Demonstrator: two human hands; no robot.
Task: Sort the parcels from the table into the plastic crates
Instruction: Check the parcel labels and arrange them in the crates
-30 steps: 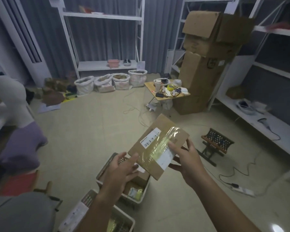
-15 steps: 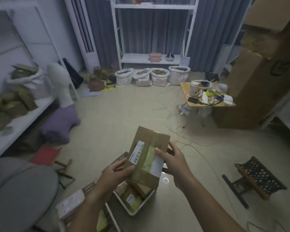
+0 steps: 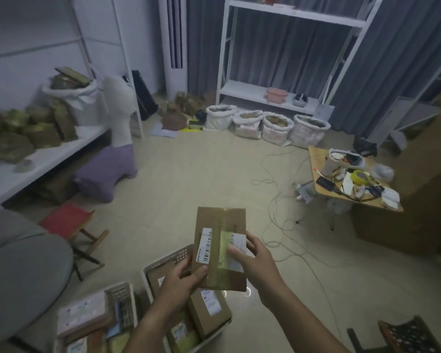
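Both hands grip one taped cardboard parcel (image 3: 220, 247): left hand (image 3: 181, 284) at its 7 o'clock corner, right hand (image 3: 255, 261) at 4 o'clock, above crate (image 3: 163, 262).

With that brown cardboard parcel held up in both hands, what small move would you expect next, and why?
Probably lowering the brown cardboard parcel into the pale plastic crate directly beneath. Left hand and right hand grip its edges, label facing up as if just read, and that crate already holds similar parcels.
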